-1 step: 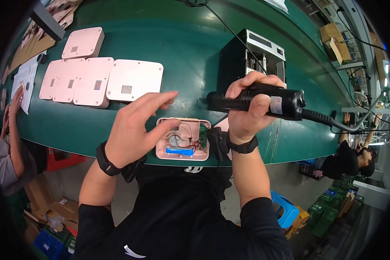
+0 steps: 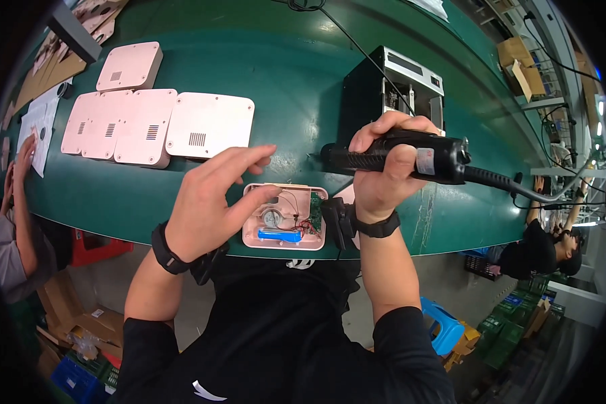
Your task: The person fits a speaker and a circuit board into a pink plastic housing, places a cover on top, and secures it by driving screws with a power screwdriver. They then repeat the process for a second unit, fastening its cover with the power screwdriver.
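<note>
My right hand (image 2: 386,176) is wrapped round a black corded electric screwdriver (image 2: 367,160), held level above the bench with its cable running off to the right. Fingers spread, my left hand (image 2: 212,202) hovers over the left side of an open pale pink plastic housing (image 2: 250,237) and holds nothing. Inside the housing lie a blue cylindrical battery (image 2: 279,235), a round speaker (image 2: 271,217), thin wires and a green circuit board (image 2: 315,210). Part of another pale pink piece (image 2: 345,194) shows beneath my right wrist, mostly hidden.
Several closed pale pink housings (image 2: 211,124) stand at the left of the green bench (image 2: 283,87). A black boxy machine (image 2: 363,91) is behind my right hand. Another person's hand (image 2: 25,156) rests on papers at the far left. A blue stool (image 2: 443,326) stands below the bench.
</note>
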A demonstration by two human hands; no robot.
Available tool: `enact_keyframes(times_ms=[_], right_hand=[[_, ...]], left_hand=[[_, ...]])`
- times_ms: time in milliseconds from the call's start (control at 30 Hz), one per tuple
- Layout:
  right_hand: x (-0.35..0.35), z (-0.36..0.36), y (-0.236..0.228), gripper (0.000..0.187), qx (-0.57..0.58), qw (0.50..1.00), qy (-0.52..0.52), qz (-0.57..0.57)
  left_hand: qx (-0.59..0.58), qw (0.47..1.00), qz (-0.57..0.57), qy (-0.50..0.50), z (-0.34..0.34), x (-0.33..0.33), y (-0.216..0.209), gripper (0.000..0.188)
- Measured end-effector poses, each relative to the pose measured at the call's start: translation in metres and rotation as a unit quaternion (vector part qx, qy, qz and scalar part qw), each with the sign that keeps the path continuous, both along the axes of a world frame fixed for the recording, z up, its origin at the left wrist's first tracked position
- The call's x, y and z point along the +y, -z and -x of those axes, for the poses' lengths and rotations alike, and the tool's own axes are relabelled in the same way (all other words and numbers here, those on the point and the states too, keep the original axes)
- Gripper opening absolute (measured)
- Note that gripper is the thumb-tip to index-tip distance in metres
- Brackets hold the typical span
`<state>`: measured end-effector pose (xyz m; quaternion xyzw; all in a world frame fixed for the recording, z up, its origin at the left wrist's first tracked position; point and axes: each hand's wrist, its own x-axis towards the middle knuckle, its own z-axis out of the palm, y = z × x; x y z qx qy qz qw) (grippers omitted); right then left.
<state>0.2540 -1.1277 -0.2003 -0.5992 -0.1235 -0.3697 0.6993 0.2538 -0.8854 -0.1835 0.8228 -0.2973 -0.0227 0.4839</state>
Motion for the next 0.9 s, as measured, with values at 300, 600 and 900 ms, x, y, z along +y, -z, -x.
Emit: enact_keyframes(times_ms=[300, 600, 900], right_hand=[[-0.001, 0.048, -0.056, 0.067, -0.037, 0.994, -0.026, -0.101], [0.001, 0.098, -0.099, 0.078, -0.12, 0.981, -0.086, -0.129], [-0.002, 0.114, -0.109, 0.064, -0.197, 0.969, -0.117, -0.094]], left_hand=[[0.322, 0.926, 0.194, -0.033, 0.033, -0.011, 0.012, 0.039], [0.56, 0.761, 0.325, 0.046, 0.062, -0.042, 0.022, 0.029], [0.71, 0.56, 0.425, 0.028, 0.092, -0.057, 0.027, 0.03]])
